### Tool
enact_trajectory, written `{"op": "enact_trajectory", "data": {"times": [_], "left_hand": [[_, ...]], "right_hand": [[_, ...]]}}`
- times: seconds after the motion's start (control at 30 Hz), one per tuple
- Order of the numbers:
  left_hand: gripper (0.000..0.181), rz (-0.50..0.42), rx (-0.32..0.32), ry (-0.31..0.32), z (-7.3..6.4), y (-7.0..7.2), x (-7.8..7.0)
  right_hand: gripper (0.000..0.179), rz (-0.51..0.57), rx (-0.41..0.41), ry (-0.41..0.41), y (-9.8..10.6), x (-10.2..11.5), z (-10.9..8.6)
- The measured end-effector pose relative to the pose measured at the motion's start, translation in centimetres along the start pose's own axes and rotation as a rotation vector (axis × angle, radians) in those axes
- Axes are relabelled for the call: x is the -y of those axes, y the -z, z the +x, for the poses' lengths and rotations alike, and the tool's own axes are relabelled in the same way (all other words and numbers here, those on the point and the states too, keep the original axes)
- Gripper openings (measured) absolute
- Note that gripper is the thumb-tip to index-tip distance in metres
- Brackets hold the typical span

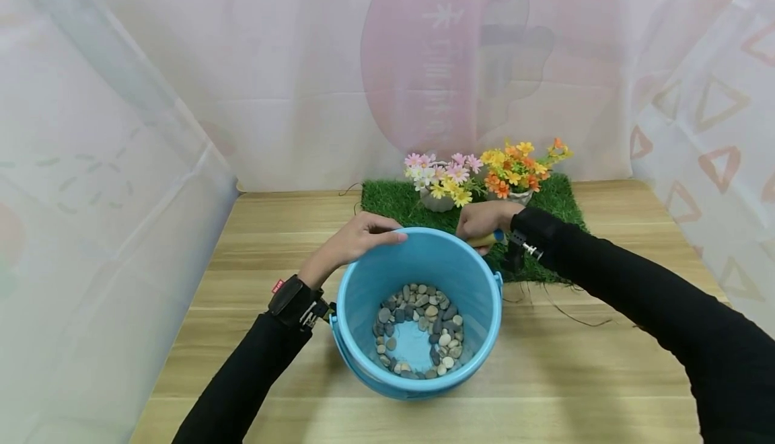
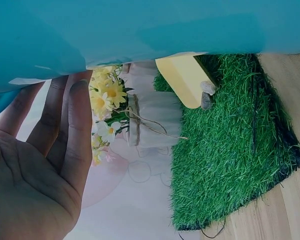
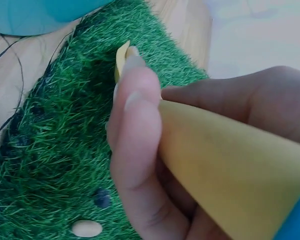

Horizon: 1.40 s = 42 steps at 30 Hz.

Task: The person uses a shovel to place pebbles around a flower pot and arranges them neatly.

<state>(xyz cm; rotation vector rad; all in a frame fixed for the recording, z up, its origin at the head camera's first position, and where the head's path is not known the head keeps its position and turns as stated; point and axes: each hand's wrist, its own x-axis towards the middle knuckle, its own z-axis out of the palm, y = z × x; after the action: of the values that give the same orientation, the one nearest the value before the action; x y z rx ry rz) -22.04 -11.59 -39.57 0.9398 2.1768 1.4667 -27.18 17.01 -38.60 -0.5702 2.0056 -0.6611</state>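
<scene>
A blue bucket (image 1: 418, 309) stands on the wooden table (image 1: 605, 377) with several pebbles (image 1: 424, 329) on its bottom. My left hand (image 1: 357, 239) rests on the bucket's far-left rim; the left wrist view shows its fingers (image 2: 65, 125) straight against the blue wall (image 2: 140, 25). My right hand (image 1: 484, 218) is behind the bucket, over the grass mat (image 1: 563, 198). It grips the yellow handle (image 3: 230, 170) of a scoop (image 1: 484, 240). The scoop's blade (image 2: 185, 80) lies on the grass (image 2: 230, 150) with two pebbles (image 2: 207, 92) at its edge.
Two pots of artificial flowers, pink-white (image 1: 438, 185) and orange-yellow (image 1: 514, 171), stand on the mat just beyond my hands. Two loose pebbles (image 3: 87, 228) lie in the grass (image 3: 50, 150). Curtain walls close in on the left, back and right.
</scene>
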Motion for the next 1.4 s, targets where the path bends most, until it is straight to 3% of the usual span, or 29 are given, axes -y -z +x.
{"op": "enact_trajectory", "data": {"times": [0.2,0.4,0.7,0.8,0.93,1.2,1.4], "left_hand": [[0.027,0.001,0.004,0.009,0.0,0.0,0.0],[0.027,0.002,0.006,0.012,0.0,-0.1,0.1],[0.026,0.011,-0.003,0.007,0.0,0.0,0.1],[0.026,0.019,-0.007,0.010,-0.1,0.0,0.3],[0.026,0.019,-0.004,0.012,-0.2,0.1,0.3],[0.025,0.009,-0.002,-0.002,-0.3,0.3,0.4],[0.024,-0.008,0.010,-0.007,0.0,0.1,0.0]], "right_hand": [[0.031,0.002,0.043,-0.054,0.5,1.1,-0.7],[0.031,0.029,0.032,-0.125,0.6,1.9,-1.8],[0.027,0.128,-0.017,-0.151,0.2,-0.1,-4.9],[0.027,0.154,-0.098,-0.140,-0.6,-1.7,-6.5],[0.027,0.265,-0.248,-0.103,-2.6,-4.6,-8.9],[0.047,0.532,-0.561,-0.073,-9.2,-10.0,-12.7],[0.058,0.698,-0.753,-0.069,-13.7,-12.8,-14.5]]}}
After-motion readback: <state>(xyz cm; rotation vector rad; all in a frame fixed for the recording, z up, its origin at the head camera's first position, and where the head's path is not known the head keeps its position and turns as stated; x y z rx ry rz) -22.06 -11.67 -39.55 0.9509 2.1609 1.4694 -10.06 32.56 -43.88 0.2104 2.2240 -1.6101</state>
